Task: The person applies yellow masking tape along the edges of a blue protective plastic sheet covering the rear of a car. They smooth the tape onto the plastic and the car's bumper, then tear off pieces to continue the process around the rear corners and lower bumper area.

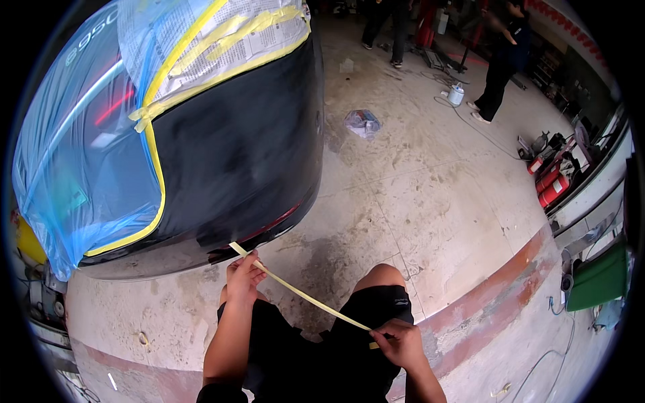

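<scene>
A strip of yellow masking tape [306,295] runs stretched between my two hands. My left hand [243,277] pinches it close to one end, and that end reaches up to the lower edge of the black car bumper [235,151]; I cannot tell if it touches. Lower and to the right, my right hand [401,341] is closed on the other end, over my knee, with a short bit of tape showing under the fingers. Above the bumper, newspaper [235,47] and blue plastic film [87,161] cover the car, edged with more yellow tape.
A crumpled plastic bag [363,123] lies on the concrete floor beyond the bumper. Two people [504,60] stand at the back, near a white canister [456,94] with a hose. Red fire extinguishers [553,188] and a green bin [598,275] are at right.
</scene>
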A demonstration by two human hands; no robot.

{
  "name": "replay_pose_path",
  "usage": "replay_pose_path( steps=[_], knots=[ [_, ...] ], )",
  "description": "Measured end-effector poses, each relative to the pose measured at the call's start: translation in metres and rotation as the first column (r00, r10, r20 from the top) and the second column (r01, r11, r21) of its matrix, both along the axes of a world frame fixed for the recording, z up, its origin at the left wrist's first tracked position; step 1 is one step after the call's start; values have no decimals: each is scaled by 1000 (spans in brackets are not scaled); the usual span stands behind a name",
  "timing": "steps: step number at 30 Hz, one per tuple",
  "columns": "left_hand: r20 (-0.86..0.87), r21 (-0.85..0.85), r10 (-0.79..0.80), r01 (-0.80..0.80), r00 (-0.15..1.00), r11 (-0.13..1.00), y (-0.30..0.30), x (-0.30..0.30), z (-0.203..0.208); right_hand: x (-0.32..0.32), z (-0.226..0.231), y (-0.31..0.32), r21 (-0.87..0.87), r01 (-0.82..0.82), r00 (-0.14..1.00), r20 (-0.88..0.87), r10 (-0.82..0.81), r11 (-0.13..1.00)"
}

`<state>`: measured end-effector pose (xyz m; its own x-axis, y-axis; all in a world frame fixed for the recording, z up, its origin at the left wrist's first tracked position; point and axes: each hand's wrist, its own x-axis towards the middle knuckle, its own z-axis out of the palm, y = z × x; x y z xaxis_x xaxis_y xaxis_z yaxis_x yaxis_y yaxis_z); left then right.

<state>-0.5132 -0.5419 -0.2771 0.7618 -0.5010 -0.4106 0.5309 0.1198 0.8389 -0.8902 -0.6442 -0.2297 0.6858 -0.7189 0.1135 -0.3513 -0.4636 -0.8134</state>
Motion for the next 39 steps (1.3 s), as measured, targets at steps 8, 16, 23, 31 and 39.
replay_pose_path(
  steps=[8, 16, 23, 31, 39],
  knots=[
    [-112, -15, -33, 31, 993, 999, -6, -1, 8, -8, -4, -1, -50, -11, 1000, 23, 12, 999],
    [-131, -6, 8, -9, 991, 1000, -5, 11, 6, -8, -5, 1, -73, -35, 999, 37, 38, 997],
    [-131, 37, 2, 3, 991, 999, -5, 16, 9, -9, -8, 6, -96, -41, 998, 37, 44, 995],
    [-91, 47, -75, 80, 993, 996, 7, 15, 5, -12, -9, 9, -88, -2, 999, 39, 5, 996],
    [15, 116, -115, 112, 993, 987, 15, 17, 10, -4, -9, 10, -101, 25, 999, 28, -22, 995]
  ],
)
